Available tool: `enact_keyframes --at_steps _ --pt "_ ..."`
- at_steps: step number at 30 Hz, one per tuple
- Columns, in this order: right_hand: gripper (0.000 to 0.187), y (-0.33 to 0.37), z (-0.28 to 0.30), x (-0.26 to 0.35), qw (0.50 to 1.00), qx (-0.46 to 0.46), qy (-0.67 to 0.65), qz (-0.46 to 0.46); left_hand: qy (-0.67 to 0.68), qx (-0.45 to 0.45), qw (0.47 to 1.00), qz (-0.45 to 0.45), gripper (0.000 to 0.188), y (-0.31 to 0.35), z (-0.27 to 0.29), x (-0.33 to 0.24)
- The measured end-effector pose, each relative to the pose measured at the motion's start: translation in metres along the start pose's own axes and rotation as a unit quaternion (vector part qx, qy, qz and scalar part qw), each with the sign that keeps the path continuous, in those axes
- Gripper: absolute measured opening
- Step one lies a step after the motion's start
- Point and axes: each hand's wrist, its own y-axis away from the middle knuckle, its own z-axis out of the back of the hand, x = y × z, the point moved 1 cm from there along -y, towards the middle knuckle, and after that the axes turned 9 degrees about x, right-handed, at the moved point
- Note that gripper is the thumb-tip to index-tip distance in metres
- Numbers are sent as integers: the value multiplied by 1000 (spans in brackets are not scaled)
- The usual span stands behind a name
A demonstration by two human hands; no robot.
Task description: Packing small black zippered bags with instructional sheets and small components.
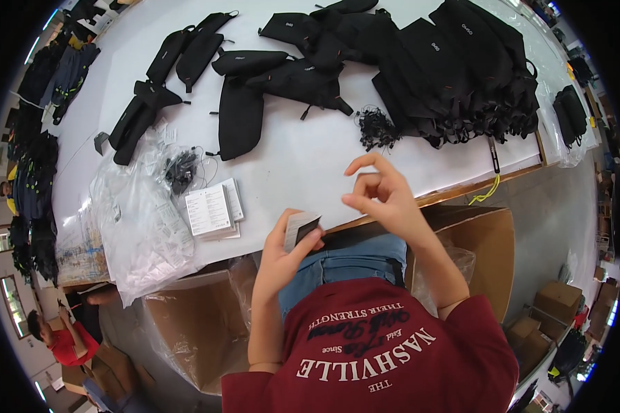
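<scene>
My left hand (286, 242) is closed around a small hang tag (303, 230), part pale and printed, part black, just over the table's near edge. To its right, my right hand (382, 196) is raised with a bent index finger apart from the thumb; nothing shows between them. Beside my left hand lie stacks of white printed tags (210, 210). Behind the tags is a tangle of thin black cords (181, 171). A second black cord heap (377, 129) sits beyond my right hand.
Black pouches (241, 113) lie across the white table (282, 179), with a large pile of black bags (455, 69) at the right. Clear plastic bags (141, 220) cover the left side. Cardboard boxes (492, 241) stand below the near edge. A person in red (76, 341) is at lower left.
</scene>
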Motion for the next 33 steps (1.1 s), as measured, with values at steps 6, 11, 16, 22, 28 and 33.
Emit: enact_keyframes --at_steps 6,11,16,22,28,33 --pt "26 22 -31 -30 986 -12 -152 -59 -76 -43 996 -30 15 -12 -22 7" --pt "30 31 -34 -32 987 -53 -150 -25 -217 -78 970 -77 14 -12 -26 3" --pt "34 33 -35 -31 993 -109 -2 53 -279 -99 954 -55 14 -7 -35 -5" --pt "35 37 -37 -23 976 -134 149 88 -376 -103 915 -101 17 -6 -46 -10" --pt "26 40 -22 -10 991 -93 84 50 -452 -71 848 -268 23 -7 -38 -15" --pt "10 54 -17 13 982 -50 169 64 -345 40 905 -246 19 0 -34 -25"
